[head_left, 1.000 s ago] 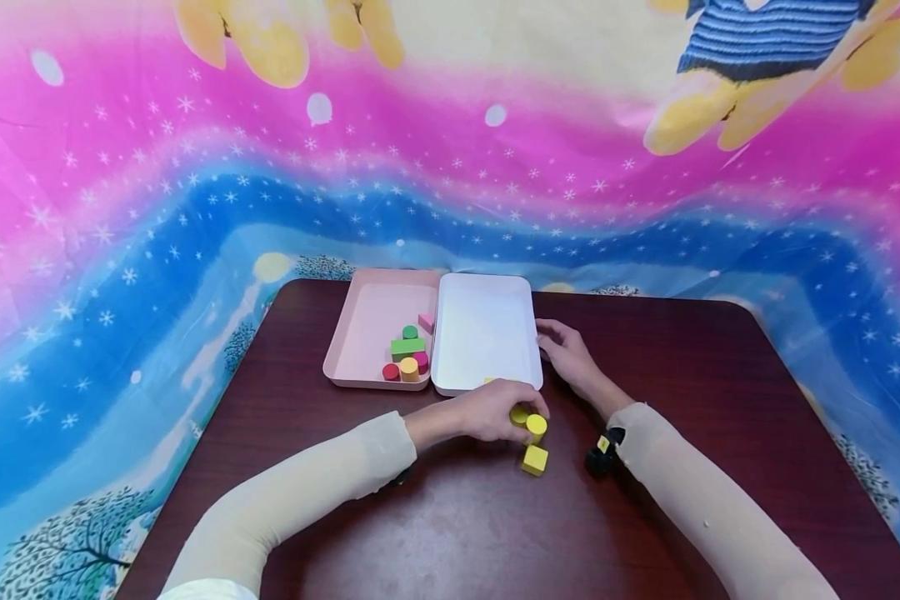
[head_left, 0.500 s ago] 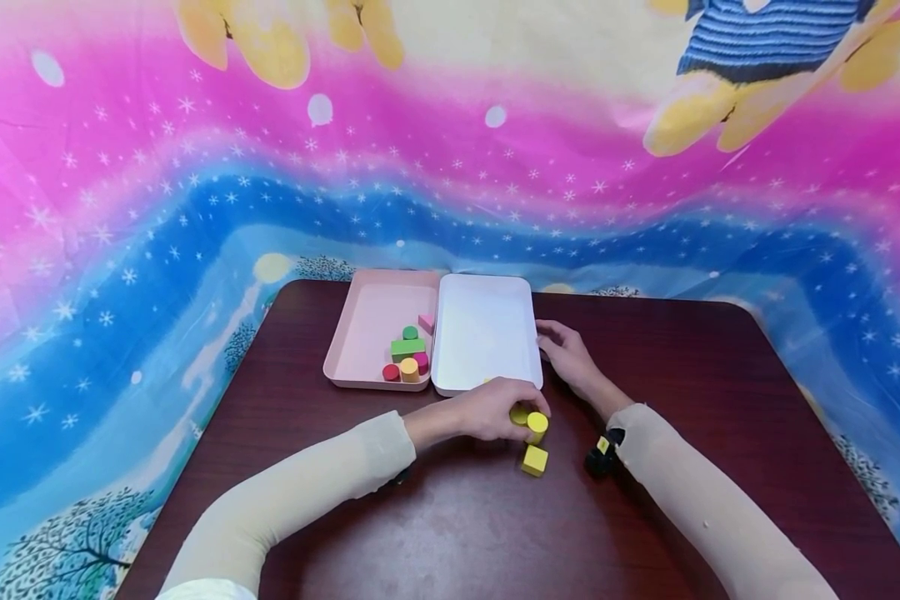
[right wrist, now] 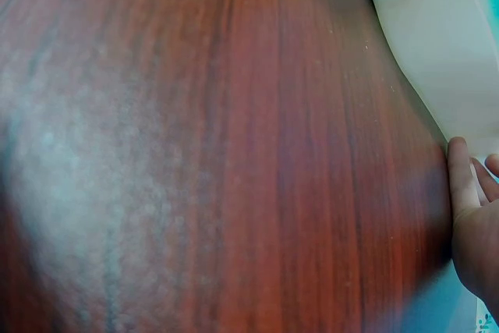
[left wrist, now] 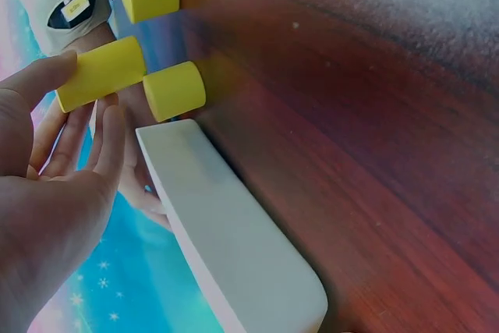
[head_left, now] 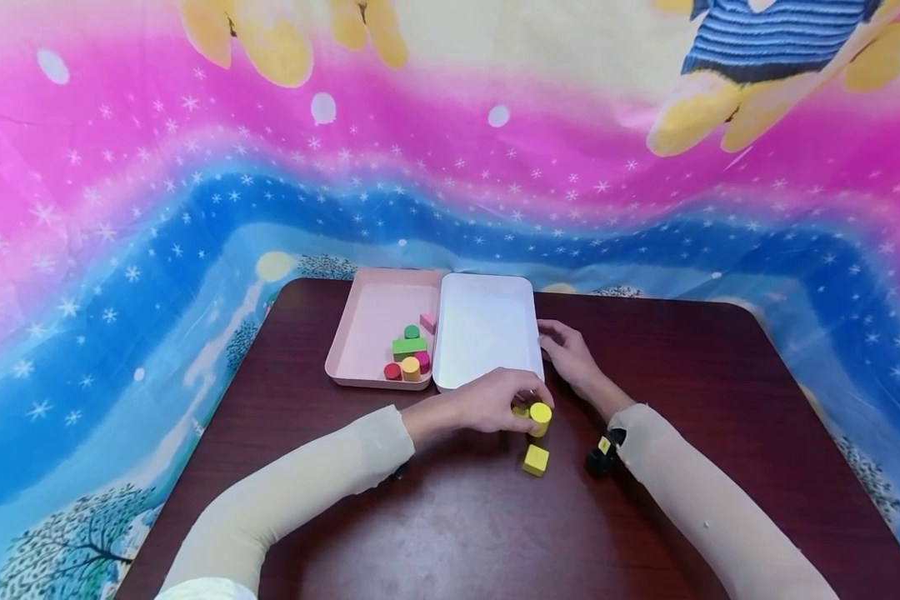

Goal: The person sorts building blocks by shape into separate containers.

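Note:
My left hand (head_left: 495, 400) pinches a yellow cylinder (head_left: 541, 419) between thumb and fingers. In the left wrist view that held cylinder (left wrist: 105, 73) is tilted, just above the table. A shorter yellow cylinder (left wrist: 175, 91) stands on the table beside it, partly covered by my hand in the head view. Nearer me lies a yellow cube (head_left: 536, 460). With its fingers fairly straight, my right hand (head_left: 570, 354) touches the right side of the white tray (head_left: 487, 325). The right wrist view shows a fingertip (right wrist: 458, 150) against the tray's wall. My left hand hides the tray's near right corner.
A pink tray (head_left: 352, 333) adjoins the white one on the left. Along its right side sit a green block (head_left: 409, 347), a green cylinder (head_left: 412, 332), a pink block (head_left: 428, 322) and several other round pieces. A patterned cloth (head_left: 450, 192) hangs behind the dark table (head_left: 450, 517).
My left hand has risen slightly, lifting the yellow cylinder a little off the table. The yellow seen at the white tray's near edge is now hidden behind that hand. My right hand stays put.

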Tool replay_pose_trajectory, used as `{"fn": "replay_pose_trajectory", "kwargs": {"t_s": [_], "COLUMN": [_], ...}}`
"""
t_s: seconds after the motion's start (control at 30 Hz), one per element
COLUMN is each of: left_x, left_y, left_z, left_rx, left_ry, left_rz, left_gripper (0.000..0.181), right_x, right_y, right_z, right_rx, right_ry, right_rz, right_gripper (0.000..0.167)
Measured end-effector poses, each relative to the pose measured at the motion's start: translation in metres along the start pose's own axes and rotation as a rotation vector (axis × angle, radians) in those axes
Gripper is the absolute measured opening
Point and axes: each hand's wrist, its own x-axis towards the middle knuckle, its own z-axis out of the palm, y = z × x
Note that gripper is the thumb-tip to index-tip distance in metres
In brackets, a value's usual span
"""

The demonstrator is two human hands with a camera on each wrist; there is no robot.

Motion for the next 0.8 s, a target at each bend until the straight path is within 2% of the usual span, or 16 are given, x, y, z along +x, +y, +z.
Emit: {"fn": "replay_pose_trajectory", "kwargs": {"t_s": [0.2,0.53,0.8], "left_x": [0.0,0.0,-0.002], "left_y": [0.003,0.007,0.01], "left_z": [-0.005,-0.01,-0.017], "left_rx": [-0.054,-0.063,-0.12], "left_ry": [0.012,0.081,0.112], "left_rz": [-0.024,0.017,-0.008], "left_gripper": [0.03,0.031,0.031], "right_x": [0.0,0.001,0.001], "right_y": [0.002,0.002,0.001], "right_z": [0.0,-0.001,-0.001], "right_rx": [-0.036,-0.032,-0.027], "right_ry": [0.023,0.014,0.011], "right_rz": [-0.009,0.014,0.017], "right_gripper": [0.042,0.043,0.042]}}
